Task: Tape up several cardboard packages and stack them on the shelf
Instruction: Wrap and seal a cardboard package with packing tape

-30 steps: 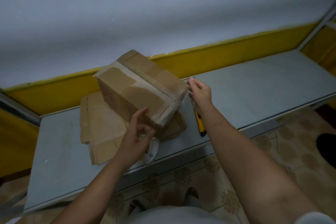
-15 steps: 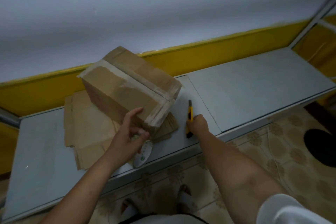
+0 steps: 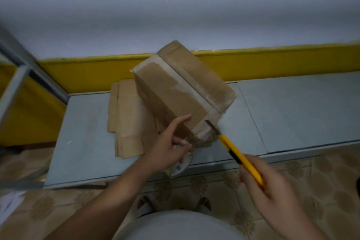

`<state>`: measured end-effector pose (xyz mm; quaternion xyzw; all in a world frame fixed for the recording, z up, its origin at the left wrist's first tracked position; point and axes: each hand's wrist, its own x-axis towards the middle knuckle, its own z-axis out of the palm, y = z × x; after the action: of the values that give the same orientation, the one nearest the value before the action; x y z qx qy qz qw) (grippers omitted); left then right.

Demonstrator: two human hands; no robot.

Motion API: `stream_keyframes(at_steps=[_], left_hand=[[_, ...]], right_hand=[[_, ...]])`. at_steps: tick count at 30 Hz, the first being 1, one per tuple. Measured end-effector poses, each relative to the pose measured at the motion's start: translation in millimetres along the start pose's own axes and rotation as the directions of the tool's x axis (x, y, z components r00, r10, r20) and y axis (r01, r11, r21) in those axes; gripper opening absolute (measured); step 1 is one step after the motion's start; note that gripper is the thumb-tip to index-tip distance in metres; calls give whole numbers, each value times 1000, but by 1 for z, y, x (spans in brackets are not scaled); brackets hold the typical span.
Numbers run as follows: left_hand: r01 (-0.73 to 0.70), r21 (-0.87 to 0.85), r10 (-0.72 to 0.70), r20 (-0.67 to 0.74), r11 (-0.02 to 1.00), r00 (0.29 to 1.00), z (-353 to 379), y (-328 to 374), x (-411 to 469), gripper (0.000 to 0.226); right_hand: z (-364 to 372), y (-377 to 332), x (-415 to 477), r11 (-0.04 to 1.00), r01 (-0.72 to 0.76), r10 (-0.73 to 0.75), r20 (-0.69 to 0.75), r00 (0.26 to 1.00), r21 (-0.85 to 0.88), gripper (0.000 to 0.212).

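My left hand grips the tilted box by its near corner, thumb up its side, atop cardboard on the shelf, my right hand clamped round the knife, blade at the taped edge.

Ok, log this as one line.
left hand: grips tape roll, touches box | right hand: grips knife | blade: at box's taped corner | box: on cardboard stack

Likely a storeroom.
Grey metal shelf, flattened brown cardboard sheets, yellow-banded white wall, patterned floor tiles.
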<state>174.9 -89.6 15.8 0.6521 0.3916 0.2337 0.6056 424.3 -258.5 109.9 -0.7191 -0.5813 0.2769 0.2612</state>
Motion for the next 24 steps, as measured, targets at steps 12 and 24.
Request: stream_keyframes(at_steps=[12, 24], left_hand=[[-6, -1, 6, 44, 1000, 999, -6, 24, -13, 81], [-39, 106, 33, 62, 994, 998, -9, 15, -10, 85]], right_hand=[[10, -65, 32, 925, 62, 73, 336, 939, -375, 14], [21, -95, 65, 807, 108, 200, 439, 876, -581, 11]])
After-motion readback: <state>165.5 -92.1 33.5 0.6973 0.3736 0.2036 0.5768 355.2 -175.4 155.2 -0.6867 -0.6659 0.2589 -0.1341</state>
